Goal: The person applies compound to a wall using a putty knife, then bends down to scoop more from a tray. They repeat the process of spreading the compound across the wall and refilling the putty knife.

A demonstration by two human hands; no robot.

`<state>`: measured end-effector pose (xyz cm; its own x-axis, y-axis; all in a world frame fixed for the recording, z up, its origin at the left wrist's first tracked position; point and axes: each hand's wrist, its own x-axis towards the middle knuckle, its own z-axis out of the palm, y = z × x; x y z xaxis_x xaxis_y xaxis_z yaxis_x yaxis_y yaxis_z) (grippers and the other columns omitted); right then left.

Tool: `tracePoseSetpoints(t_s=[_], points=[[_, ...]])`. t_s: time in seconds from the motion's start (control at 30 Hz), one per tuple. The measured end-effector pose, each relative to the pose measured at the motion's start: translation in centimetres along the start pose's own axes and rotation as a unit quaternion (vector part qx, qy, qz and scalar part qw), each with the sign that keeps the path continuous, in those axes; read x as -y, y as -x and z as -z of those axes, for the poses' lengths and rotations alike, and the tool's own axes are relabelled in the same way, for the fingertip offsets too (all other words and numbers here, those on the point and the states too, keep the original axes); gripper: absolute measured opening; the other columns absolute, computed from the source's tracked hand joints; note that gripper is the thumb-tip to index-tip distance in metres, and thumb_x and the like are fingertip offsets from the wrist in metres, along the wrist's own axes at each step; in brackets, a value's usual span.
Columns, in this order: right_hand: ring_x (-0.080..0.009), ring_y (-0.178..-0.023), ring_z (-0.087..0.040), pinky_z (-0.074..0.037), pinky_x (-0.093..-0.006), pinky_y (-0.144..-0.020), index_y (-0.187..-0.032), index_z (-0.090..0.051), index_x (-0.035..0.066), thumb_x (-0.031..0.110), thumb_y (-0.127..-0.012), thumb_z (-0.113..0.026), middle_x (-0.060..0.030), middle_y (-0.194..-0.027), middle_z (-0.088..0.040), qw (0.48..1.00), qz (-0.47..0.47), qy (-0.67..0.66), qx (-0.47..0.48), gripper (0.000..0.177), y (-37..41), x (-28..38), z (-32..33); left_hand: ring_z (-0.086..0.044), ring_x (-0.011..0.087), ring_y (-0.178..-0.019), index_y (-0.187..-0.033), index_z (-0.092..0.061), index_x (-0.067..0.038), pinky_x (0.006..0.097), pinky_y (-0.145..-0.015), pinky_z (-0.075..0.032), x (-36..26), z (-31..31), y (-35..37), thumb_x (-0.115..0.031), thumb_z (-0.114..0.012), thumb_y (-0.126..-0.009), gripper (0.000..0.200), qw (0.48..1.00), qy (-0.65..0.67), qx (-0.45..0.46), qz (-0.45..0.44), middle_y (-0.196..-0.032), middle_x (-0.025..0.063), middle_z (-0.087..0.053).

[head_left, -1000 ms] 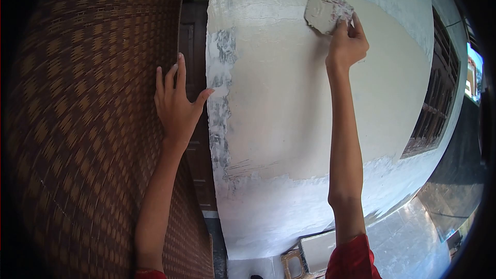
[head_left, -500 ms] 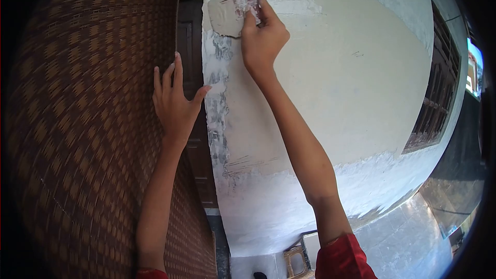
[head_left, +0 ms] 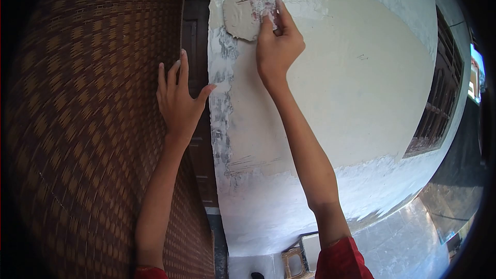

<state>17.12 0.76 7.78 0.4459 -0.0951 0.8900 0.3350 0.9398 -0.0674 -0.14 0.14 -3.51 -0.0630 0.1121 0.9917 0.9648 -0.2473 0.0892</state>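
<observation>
My right hand [head_left: 281,46] pinches a flat putty scraper [head_left: 250,14] at its right edge, thumb in front. Thick beige putty covers the scraper's left side, and whitish-red smears mark its right side. It overlaps the upper left part of the plastered wall [head_left: 336,88], close to the wall's vertical edge. Lower and to the left, my left hand [head_left: 181,90] is raised with its fingers spread and nothing in it. Its thumb tip is right at the wall's edge, where a patchy grey and white strip [head_left: 221,108] runs down.
A brown woven bamboo panel [head_left: 98,113] stands close on the left. A dark door [head_left: 199,150] shows in the gap behind. On the right is a wooden-framed window [head_left: 436,88]. Below are a grey tiled floor [head_left: 398,243] and a wooden frame-like object [head_left: 293,263].
My right hand and the scraper have moved a little to the right, away from the wall's edge. My left hand keeps its spread pose; the view has shifted slightly.
</observation>
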Motion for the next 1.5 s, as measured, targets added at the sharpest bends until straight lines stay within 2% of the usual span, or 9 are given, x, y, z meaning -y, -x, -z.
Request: tracePoseSetpoints(t_s=[0.1,0.17,0.4,0.63,1.0,1.1,1.23,1.4,1.5], points=[[-0.0055,-0.062,-0.049,-0.046,-0.0225,-0.062,-0.124,-0.065,0.003,0.008,-0.086,-0.066,-0.0108,-0.087,-0.072,0.996,-0.084,0.036,0.009,0.038,0.3,0.2,-0.1,-0.032,0.0453,-0.138,-0.152,-0.032,-0.017,0.0628,-0.102,-0.036,0.2,0.1,-0.1,-0.075,-0.059,-0.076,0.099,1.000,-0.017,-0.003,0.002,-0.138,0.0131,-0.050],[-0.0171,-0.083,-0.068,-0.051,-0.0261,-0.077,-0.124,-0.063,-0.002,0.003,-0.085,-0.062,-0.0199,-0.096,-0.072,0.996,-0.049,0.059,-0.053,0.039,-1.4,-2.0,2.7,-0.031,0.0453,-0.139,-0.153,-0.032,-0.018,0.0635,-0.102,-0.035,0.2,0.1,-0.1,-0.076,-0.058,-0.076,0.100,1.000,-0.027,-0.005,-0.003,-0.139,0.0131,-0.049],[-0.0188,-0.093,-0.068,-0.052,-0.0283,-0.083,-0.128,-0.057,-0.010,0.002,-0.090,-0.057,-0.0203,-0.107,-0.069,0.977,-0.071,0.062,-0.193,0.039,-7.8,-4.0,13.3,-0.029,0.0452,-0.140,-0.153,-0.032,-0.018,0.0650,-0.102,-0.033,0.1,-0.1,-0.1,-0.078,-0.055,-0.075,0.101,0.999,-0.033,0.010,-0.006,-0.141,0.0130,-0.048],[-0.0107,-0.057,-0.052,-0.048,-0.0262,-0.064,-0.123,-0.066,0.002,0.005,-0.082,-0.066,-0.0166,-0.082,-0.071,0.994,-0.044,0.086,0.050,0.041,-0.2,0.2,2.5,-0.032,0.0438,-0.139,-0.151,-0.036,-0.017,0.0617,-0.102,-0.036,0.1,0.6,-0.5,-0.077,-0.058,-0.075,0.099,0.998,-0.056,0.001,-0.018,-0.139,0.0131,-0.050],[-0.0178,-0.086,-0.068,-0.053,-0.0279,-0.078,-0.126,-0.059,-0.009,0.006,-0.087,-0.060,-0.0204,-0.104,-0.070,0.985,-0.083,-0.009,-0.152,0.041,-6.0,-2.0,9.8,-0.025,0.0396,-0.143,-0.150,-0.038,-0.021,0.0577,-0.108,-0.029,0.7,1.4,-0.7,-0.067,-0.055,-0.086,0.080,0.994,-0.090,0.013,-0.058,-0.147,0.0129,-0.042],[-0.0207,-0.088,-0.069,-0.052,-0.0304,-0.083,-0.123,-0.062,-0.004,0.005,-0.086,-0.063,-0.0226,-0.104,-0.071,0.996,-0.072,-0.014,-0.052,0.039,-3.4,-0.8,4.7,-0.023,0.0390,-0.144,-0.150,-0.038,-0.022,0.0582,-0.109,-0.027,1.1,1.5,-0.8,-0.063,-0.053,-0.090,0.074,0.994,-0.091,0.010,-0.054,-0.149,0.0126,-0.041],[-0.0184,-0.058,-0.062,-0.051,-0.0290,-0.069,-0.121,-0.066,0.001,0.003,-0.081,-0.065,-0.0210,-0.086,-0.071,0.998,-0.039,0.048,0.032,0.040,-0.4,-0.3,1.6,-0.020,0.0387,-0.145,-0.150,-0.038,-0.023,0.0597,-0.111,-0.022,1.3,2.0,-0.9,-0.057,-0.049,-0.095,0.066,0.994,-0.087,0.027,-0.054,-0.152,0.0121,-0.036],[-0.0251,-0.099,-0.069,-0.051,-0.0325,-0.090,-0.123,-0.062,-0.006,0.007,-0.087,-0.062,-0.0235,-0.110,-0.069,0.993,-0.053,0.072,-0.075,0.038,-5.5,-4.0,8.4,-0.020,0.0390,-0.145,-0.150,-0.038,-0.023,0.0597,-0.111,-0.022,1.6,2.3,-0.8,-0.055,-0.048,-0.096,0.063,0.995,-0.079,0.027,-0.048,-0.153,0.0127,-0.035],[-0.0223,-0.097,-0.068,-0.052,-0.0307,-0.087,-0.126,-0.059,-0.008,0.006,-0.088,-0.060,-0.0196,-0.109,-0.069,0.979,-0.071,0.077,-0.174,0.041,-8.5,-6.7,14.4,-0.020,0.0391,-0.145,-0.150,-0.039,-0.024,0.0597,-0.111,-0.022,1.5,2.4,-0.7,-0.055,-0.048,-0.096,0.063,0.996,-0.068,0.018,-0.058,-0.153,0.0133,-0.035]])
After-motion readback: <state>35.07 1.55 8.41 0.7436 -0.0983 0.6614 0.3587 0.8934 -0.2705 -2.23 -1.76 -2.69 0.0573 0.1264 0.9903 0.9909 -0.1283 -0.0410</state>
